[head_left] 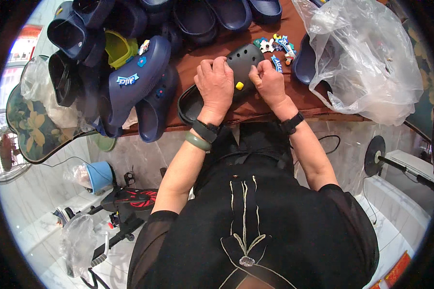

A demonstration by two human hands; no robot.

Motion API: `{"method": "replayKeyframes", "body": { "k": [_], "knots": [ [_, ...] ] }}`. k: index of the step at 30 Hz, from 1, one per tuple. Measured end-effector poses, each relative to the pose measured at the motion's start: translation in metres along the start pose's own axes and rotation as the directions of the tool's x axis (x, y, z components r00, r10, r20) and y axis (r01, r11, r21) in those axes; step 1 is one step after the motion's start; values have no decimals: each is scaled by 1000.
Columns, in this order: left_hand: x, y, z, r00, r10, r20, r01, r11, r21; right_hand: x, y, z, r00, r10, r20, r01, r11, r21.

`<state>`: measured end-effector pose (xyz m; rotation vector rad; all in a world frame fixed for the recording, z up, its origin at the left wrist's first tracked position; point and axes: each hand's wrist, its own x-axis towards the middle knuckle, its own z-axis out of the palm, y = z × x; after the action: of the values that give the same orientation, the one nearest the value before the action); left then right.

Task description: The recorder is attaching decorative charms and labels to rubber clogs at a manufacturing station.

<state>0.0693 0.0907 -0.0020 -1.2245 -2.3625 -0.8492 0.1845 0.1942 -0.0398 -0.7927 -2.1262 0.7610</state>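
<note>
A black clog (241,65) with round holes lies on the brown table (255,103), toe pointing away from me. My left hand (216,84) presses down on its left side and grips it. My right hand (269,82) is closed on the clog's right edge, fingers curled at the holes. A small yellow charm (239,85) shows on the clog between my hands. A heap of small colourful charms (277,47) lies just beyond the clog's toe.
A pile of dark blue clogs (130,82) fills the table's left and far side; one carries charms, and a yellow-green clog (118,48) sits among them. A crumpled clear plastic bag (361,62) is at right. A floral-patterned chair (31,123) stands left. A blue bucket (99,174) sits on the floor.
</note>
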Motion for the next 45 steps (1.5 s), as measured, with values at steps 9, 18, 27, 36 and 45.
{"method": "replayKeyframes", "body": {
  "k": [9,18,27,36,45],
  "knots": [
    [1,-2,-1,1000,15,2,-15,999,35,-3,3,-6,996,-11,87,14,999,-37],
    [3,-12,1,1000,-12,15,13,997,-76,-38,-23,1,939,-331,89,336,941,-41],
    [0,-5,1,1000,-3,7,3,998,-60,-42,-31,4,984,-165,62,152,972,178],
    [-1,-3,0,1000,7,-27,-8,999,-46,-16,-34,-15,911,28,411,-130,966,223],
    [-2,-2,-3,1000,-7,-3,7,999,-42,-31,-33,-4,955,-7,295,-80,957,280]
  ]
}}
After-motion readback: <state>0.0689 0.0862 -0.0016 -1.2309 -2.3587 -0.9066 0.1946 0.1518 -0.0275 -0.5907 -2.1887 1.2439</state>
